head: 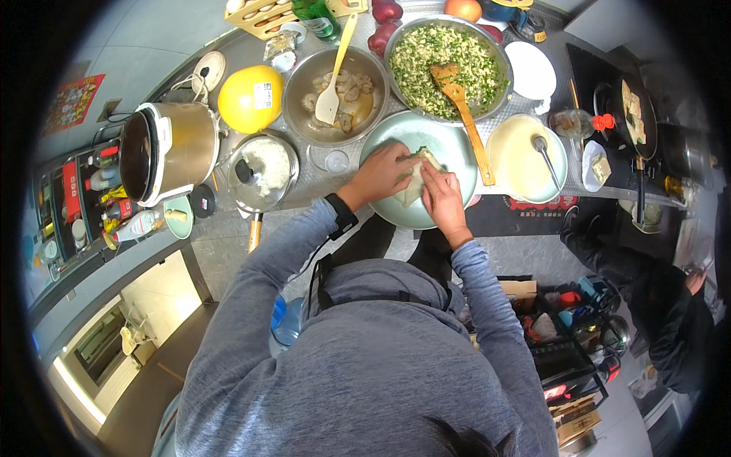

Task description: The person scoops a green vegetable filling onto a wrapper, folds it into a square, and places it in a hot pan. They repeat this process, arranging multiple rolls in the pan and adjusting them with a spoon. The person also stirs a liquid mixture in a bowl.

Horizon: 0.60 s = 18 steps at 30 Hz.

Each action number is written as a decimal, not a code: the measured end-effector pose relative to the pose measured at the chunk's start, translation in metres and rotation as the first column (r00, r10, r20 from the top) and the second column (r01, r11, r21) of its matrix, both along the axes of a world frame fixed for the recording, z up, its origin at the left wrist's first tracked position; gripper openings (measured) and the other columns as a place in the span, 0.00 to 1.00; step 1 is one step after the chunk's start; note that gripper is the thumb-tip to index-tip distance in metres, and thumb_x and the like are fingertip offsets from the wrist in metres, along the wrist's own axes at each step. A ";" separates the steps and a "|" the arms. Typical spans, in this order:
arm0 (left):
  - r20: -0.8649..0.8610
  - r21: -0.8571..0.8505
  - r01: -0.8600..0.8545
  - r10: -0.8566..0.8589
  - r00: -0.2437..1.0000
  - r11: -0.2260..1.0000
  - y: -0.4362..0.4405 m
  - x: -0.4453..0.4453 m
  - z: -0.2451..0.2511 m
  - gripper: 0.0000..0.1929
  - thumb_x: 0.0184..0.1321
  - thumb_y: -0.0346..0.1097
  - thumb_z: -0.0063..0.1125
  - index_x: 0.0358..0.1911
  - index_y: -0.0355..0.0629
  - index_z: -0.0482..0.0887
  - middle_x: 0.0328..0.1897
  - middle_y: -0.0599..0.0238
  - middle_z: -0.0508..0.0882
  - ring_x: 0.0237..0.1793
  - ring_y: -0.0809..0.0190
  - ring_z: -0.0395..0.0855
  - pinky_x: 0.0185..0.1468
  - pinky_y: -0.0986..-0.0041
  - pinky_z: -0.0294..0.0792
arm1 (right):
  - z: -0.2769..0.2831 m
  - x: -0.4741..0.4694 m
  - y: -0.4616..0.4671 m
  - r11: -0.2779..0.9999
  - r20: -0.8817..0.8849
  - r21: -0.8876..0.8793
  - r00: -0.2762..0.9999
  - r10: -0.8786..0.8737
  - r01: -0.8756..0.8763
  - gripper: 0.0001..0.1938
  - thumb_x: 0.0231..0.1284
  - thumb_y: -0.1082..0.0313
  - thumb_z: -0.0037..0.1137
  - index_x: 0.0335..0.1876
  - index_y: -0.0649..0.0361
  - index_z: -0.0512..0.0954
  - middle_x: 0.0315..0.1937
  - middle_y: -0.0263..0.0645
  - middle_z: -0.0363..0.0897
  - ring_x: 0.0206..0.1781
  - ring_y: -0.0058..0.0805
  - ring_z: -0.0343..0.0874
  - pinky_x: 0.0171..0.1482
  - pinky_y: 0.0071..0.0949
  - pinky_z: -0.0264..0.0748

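Note:
A thin pale wrapper (410,193), partly folded over a green filling, lies on a large light-green plate (457,137) in front of me. My left hand (388,171) rests over its left side, fingers bent onto the wrapper. The fingers of my right hand (442,197) press on its upper right edge. Behind the plate stands a steel bowl of chopped greens and egg (417,63), with a wooden spatula (469,125) leaning out over its rim. A steel bowl (297,117) at upper left holds shrimp-like pieces and a pale spatula (328,105).
Right of the plate is a dish of pale batter (514,154) with a spoon, then a frying pan (648,131) on the stove. A lidded pan (254,197), a yellow pomelo-like fruit (245,97) and a rice cooker (188,148) stand left. Another person (657,297) is at far right.

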State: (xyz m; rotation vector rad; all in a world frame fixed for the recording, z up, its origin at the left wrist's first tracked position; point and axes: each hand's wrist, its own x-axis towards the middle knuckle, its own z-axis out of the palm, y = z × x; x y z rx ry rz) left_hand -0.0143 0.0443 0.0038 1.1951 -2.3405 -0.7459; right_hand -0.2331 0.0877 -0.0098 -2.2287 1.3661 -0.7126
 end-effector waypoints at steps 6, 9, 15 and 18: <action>0.111 0.211 -0.296 0.278 0.954 0.932 0.028 -0.005 0.003 0.24 0.55 0.43 0.72 0.52 0.42 0.79 0.46 0.54 0.81 0.46 0.45 0.83 0.49 0.55 0.76 | 0.007 0.002 0.002 0.999 0.003 0.047 1.000 -0.019 0.019 0.23 0.53 0.78 0.62 0.59 0.63 0.80 0.73 0.35 0.72 0.45 0.40 0.72 0.56 0.33 0.74; 0.222 0.225 -0.333 0.284 0.933 0.916 0.033 -0.003 0.002 0.21 0.53 0.44 0.74 0.43 0.43 0.79 0.38 0.56 0.83 0.41 0.46 0.85 0.46 0.55 0.77 | 0.011 0.002 -0.002 0.996 0.031 0.080 0.999 -0.026 0.024 0.23 0.52 0.79 0.62 0.58 0.62 0.79 0.75 0.35 0.70 0.45 0.41 0.72 0.56 0.34 0.74; 0.323 0.245 -0.336 0.250 0.913 0.909 0.034 0.001 -0.003 0.17 0.52 0.45 0.74 0.29 0.42 0.79 0.32 0.56 0.84 0.36 0.47 0.85 0.40 0.56 0.76 | 0.010 0.002 -0.009 0.994 0.083 0.104 0.996 -0.037 0.029 0.22 0.52 0.79 0.62 0.56 0.61 0.79 0.74 0.35 0.71 0.44 0.40 0.72 0.56 0.33 0.75; 0.241 0.382 -0.367 0.292 0.926 0.848 0.032 0.007 -0.007 0.16 0.54 0.44 0.73 0.29 0.41 0.79 0.33 0.56 0.85 0.32 0.50 0.86 0.37 0.59 0.75 | 0.009 0.000 -0.007 0.994 0.085 0.105 0.996 -0.030 0.021 0.22 0.52 0.79 0.62 0.56 0.60 0.80 0.73 0.34 0.73 0.43 0.39 0.72 0.55 0.32 0.75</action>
